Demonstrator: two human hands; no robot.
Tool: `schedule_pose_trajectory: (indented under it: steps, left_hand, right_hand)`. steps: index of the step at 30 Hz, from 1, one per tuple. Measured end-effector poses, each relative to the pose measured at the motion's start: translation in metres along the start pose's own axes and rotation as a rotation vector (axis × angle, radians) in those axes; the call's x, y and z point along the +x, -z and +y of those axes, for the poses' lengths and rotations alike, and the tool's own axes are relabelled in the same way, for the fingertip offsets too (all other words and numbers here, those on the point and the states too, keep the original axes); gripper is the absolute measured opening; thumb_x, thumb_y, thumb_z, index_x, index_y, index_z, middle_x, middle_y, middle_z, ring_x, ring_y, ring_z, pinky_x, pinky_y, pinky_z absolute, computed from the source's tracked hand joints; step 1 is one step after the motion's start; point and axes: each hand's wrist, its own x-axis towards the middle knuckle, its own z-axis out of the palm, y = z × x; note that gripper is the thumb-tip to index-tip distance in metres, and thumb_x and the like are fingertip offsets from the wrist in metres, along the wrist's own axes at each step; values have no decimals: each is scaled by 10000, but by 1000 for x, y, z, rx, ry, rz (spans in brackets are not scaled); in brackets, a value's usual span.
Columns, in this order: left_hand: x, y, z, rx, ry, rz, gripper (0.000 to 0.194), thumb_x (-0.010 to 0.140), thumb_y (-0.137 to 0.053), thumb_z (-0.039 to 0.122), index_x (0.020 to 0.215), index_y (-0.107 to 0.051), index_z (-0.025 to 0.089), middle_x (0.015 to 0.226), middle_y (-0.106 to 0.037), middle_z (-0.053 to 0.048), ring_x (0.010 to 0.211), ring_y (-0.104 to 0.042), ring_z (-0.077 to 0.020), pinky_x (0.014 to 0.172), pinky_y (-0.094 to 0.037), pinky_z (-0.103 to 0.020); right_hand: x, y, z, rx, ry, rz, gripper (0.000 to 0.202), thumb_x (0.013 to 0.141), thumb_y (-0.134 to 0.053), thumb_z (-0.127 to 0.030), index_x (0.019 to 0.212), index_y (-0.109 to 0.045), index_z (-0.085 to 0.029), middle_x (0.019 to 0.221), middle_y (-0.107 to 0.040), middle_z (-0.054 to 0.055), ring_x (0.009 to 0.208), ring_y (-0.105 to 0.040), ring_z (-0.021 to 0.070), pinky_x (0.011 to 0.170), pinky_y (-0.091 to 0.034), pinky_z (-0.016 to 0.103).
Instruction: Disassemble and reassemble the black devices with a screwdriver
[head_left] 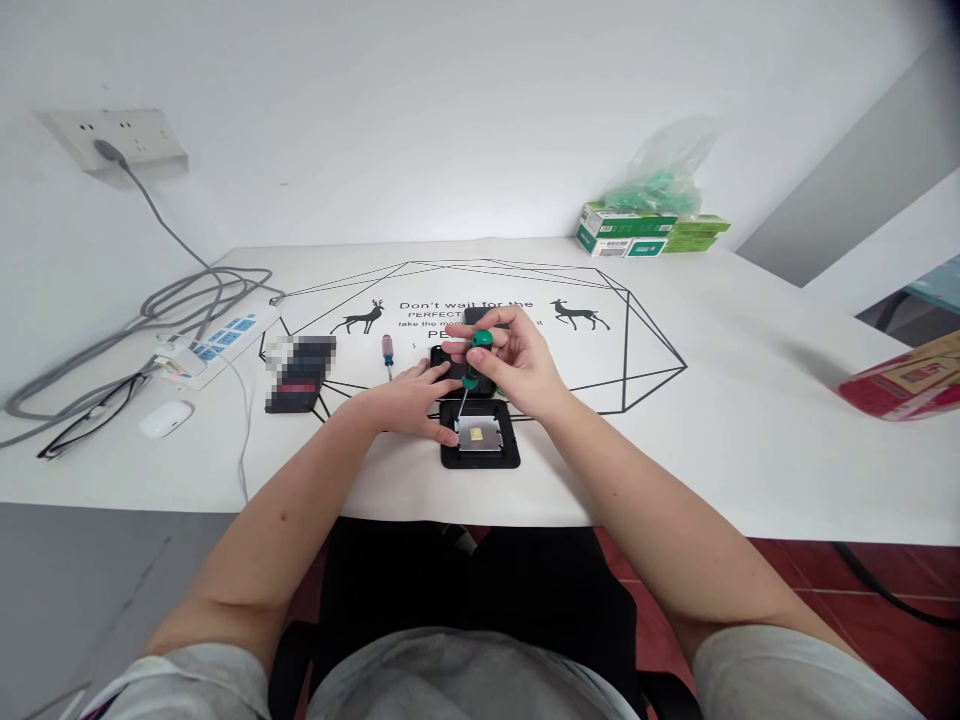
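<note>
A green-handled screwdriver (481, 340) is held in my right hand (521, 365), its shaft slanting down to the upper left of a metal plate (487, 434). That plate, with a small yellowish square on it, sits in a black square frame (480, 462) near the table's front edge. My left hand (412, 401) lies with fingers spread at the left of the frame, thumb touching the plate's left side. Dark parts (442, 356) lie behind the frame, partly hidden by both hands. A second screwdriver (388, 348) with a reddish, clear handle rests behind my left hand.
At the left are a power strip (238, 335), coiled grey cables (161, 300), glasses (94, 415), a white case (166, 419) and a dark, partly blurred item (301, 375). Green-white boxes (626, 222) stand back right; a red package (900, 380) is at the right edge.
</note>
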Motion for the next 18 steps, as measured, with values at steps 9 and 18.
schedule_pose_trajectory:
  steps: [9, 18]
  left_hand:
    - [-4, 10, 13, -25, 81, -66, 1202, 787, -705, 927, 1770, -305, 362, 1888, -111, -75, 1716, 5, -516, 1326, -205, -736]
    - [-1, 3, 0, 3, 13, -31, 1136, 818, -674, 902, 1759, -320, 374, 1880, -176, -49, 1719, -33, -489, 1338, -232, -673]
  right_hand:
    - [4, 15, 4, -452, 264, 49, 277, 1089, -570, -431, 1198, -817, -366, 1176, -643, 62, 1191, -646, 253, 1152, -546, 562]
    - [3, 10, 2, -279, 210, 71, 210, 1014, -718, -490, 1117, -743, -308, 1232, -774, 58, 1202, -733, 247, 1084, -609, 514]
